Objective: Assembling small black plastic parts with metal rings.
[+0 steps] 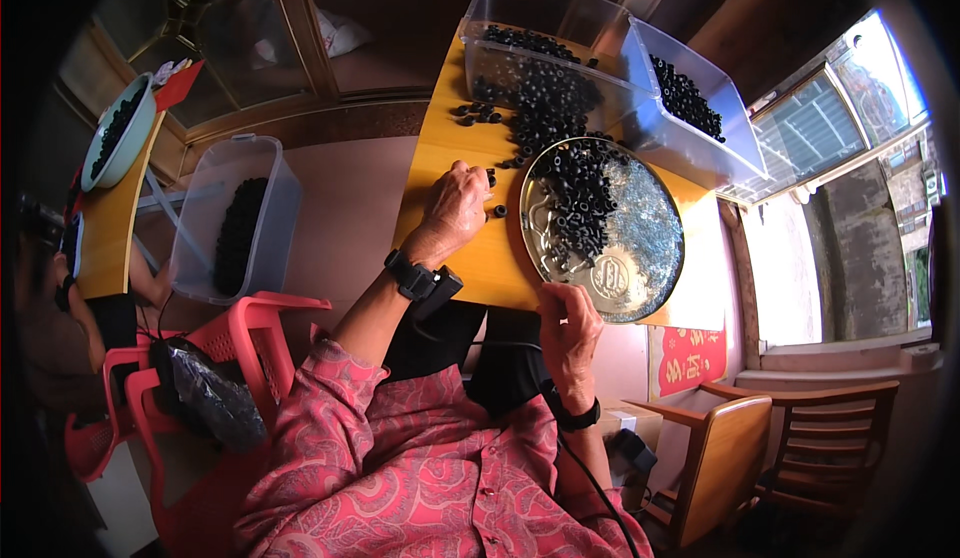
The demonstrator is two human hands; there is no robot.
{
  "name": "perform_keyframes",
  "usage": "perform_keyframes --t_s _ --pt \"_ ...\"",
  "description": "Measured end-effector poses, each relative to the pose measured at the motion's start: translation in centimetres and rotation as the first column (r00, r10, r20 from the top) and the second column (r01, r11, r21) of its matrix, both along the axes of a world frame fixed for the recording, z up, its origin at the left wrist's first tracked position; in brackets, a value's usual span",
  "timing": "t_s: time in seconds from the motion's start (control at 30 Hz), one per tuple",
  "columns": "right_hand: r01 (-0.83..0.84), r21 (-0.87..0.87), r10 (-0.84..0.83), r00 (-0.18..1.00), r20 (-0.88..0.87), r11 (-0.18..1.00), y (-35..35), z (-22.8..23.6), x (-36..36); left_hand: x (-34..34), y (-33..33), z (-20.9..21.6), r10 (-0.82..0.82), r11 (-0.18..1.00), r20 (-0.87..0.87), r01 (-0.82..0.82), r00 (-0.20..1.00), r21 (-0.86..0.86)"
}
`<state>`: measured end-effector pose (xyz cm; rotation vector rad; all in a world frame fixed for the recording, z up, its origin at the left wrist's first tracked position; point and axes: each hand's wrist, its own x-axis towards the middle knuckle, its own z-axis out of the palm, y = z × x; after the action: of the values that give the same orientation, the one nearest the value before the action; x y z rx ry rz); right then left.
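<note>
My left hand point(458, 208) is over the wooden table point(430, 158), its fingers closed on a small black ring-shaped part point(491, 177). Just beside its fingertips, another loose black part point(500, 212) lies on the tabletop. At the near rim of a round metal tray point(612, 276), my right hand point(570, 333) is closed with thumb and fingers together; what they hold, if anything, is too small to make out. The tray carries a heap of black parts point(575, 193) on its left side and many tiny silvery pieces point(645, 223) on its right.
Behind the tray stand a clear plastic bin point(545, 3) and a bluish bin point(735, 148) with black parts. More parts point(545, 108) spill over the table. On the left are another clear bin point(285, 208), red plastic chairs point(262, 328) and a person point(60, 328). Wooden chairs point(735, 458) stand right.
</note>
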<state>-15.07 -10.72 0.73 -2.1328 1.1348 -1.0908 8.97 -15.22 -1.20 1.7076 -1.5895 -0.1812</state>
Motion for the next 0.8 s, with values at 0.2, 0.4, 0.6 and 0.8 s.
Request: perform_keyframes --t_s 0.2,0.4,0.6,0.8 --pt "0.012 0.072 -0.015 0.999 0.043 0.997 0.7 0.3 0.0 -2.9 4.9 2.0 -0.102 0.994 -0.447 0.106 0.888 -0.018" --pt "-0.171 0.417 -0.006 0.921 0.389 0.893 1.4 0.9 1.6 -5.4 8.8 2.7 -0.073 0.884 -0.878 0.438 0.473 0.162" --pt "-0.194 0.38 0.048 0.931 0.362 0.904 1.3 0.3 1.6 -5.8 9.1 2.8 -0.093 0.864 -0.897 0.483 0.433 0.143" --pt "-0.183 0.393 0.055 0.948 0.314 0.901 1.5 0.1 1.2 -5.9 9.2 2.7 -0.085 0.856 -0.896 0.492 0.437 0.159"
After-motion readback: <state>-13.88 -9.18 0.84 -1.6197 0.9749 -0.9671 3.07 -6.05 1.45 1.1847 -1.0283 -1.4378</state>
